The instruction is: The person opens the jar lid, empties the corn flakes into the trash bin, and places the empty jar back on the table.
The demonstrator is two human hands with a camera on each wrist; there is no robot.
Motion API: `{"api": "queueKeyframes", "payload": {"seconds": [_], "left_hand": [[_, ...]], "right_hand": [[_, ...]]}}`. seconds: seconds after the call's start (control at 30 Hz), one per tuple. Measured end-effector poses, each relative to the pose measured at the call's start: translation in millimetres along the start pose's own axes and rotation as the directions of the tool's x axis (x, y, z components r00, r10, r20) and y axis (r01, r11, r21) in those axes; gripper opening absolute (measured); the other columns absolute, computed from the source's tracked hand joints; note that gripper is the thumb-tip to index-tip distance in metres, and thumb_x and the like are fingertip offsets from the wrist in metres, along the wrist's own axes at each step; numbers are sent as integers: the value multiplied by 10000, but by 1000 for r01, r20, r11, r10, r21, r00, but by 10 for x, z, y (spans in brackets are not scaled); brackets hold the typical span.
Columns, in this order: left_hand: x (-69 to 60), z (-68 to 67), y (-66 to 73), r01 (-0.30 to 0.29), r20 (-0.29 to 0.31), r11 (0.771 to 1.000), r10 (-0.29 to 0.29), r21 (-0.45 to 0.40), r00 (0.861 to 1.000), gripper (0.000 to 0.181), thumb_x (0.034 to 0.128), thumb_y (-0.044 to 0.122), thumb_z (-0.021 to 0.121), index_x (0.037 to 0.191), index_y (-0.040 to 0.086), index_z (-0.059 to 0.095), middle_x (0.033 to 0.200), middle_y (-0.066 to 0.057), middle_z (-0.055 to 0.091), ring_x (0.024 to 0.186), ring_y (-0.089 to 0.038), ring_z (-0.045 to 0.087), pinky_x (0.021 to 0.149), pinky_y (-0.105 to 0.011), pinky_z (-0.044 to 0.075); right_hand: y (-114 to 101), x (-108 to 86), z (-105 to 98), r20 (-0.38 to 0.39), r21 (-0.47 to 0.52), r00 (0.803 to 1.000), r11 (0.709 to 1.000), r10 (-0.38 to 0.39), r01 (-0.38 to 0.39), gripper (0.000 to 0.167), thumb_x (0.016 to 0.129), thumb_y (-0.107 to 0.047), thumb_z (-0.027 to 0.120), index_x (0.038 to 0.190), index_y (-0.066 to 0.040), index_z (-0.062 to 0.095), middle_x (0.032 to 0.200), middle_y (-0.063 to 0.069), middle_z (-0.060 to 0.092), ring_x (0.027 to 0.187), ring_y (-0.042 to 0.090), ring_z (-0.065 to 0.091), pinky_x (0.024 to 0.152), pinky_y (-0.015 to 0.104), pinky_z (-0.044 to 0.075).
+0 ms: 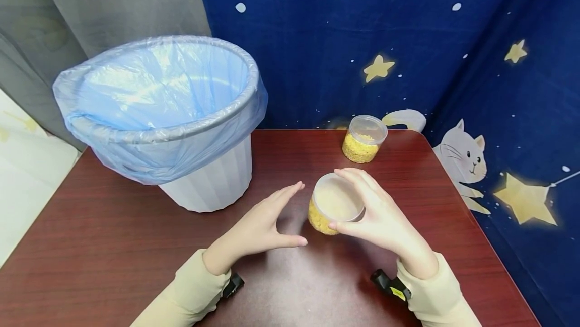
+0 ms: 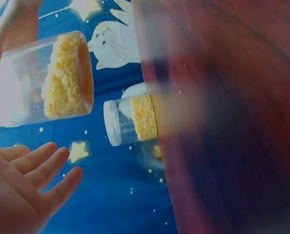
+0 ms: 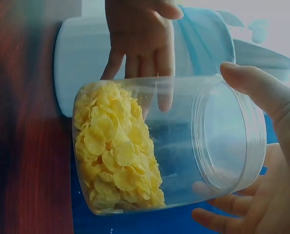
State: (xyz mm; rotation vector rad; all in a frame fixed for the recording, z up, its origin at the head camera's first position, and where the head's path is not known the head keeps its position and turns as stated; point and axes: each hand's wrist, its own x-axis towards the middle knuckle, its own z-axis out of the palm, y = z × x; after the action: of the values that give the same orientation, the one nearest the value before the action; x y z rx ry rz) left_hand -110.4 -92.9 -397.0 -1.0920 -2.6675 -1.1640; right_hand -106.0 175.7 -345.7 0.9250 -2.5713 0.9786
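A clear plastic jar (image 1: pixel 320 221) with a whitish lid stands upright in front of me in the head view. Yellow flakes fill its lower half, as the right wrist view shows up close. My right hand (image 1: pixel 380 216) grips the jar by its lid rim, thumb on the near side and fingers on the far side. To the jar's left my left hand (image 1: pixel 258 231) is held apart from it, fingers straight and thumb spread, with nothing in it. Whether the jar's base touches the table is hard to tell.
A second lidded jar of yellow flakes (image 1: pixel 361 148) stands near the table's back edge. At the left is a white bin (image 1: pixel 213 181) lined with a blue bag (image 1: pixel 158 90). The reddish-brown table (image 1: pixel 90 246) ends before a blue star-patterned curtain (image 1: pixel 308 40).
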Motion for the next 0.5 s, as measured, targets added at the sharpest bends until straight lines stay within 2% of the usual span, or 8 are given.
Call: {"api": "queueKeyframes", "payload": {"seconds": [0.27,0.5], "left_hand": [[1,58,25,7,52,995,-2,-101,999,1030,749,525,763,1527,133,215,1506,63,336,1352,-51,303,1076,-358,306],[-9,119,-13,22,87,985,-8,-171,996,1060,724,496,797,1537,203,183,1516,47,314,1349,-59,308,1072,-368,313]], "right_hand": [[-70,-16,46,79,56,995,997,-58,54,863,667,-428,856,1395,-209,446,1358,-59,450,1218,130,436,959,328,396],[-84,-20,112,139,79,984,992,-111,101,829,693,-456,832,1379,-186,454,1356,-44,452,1227,139,435,978,339,387]]}}
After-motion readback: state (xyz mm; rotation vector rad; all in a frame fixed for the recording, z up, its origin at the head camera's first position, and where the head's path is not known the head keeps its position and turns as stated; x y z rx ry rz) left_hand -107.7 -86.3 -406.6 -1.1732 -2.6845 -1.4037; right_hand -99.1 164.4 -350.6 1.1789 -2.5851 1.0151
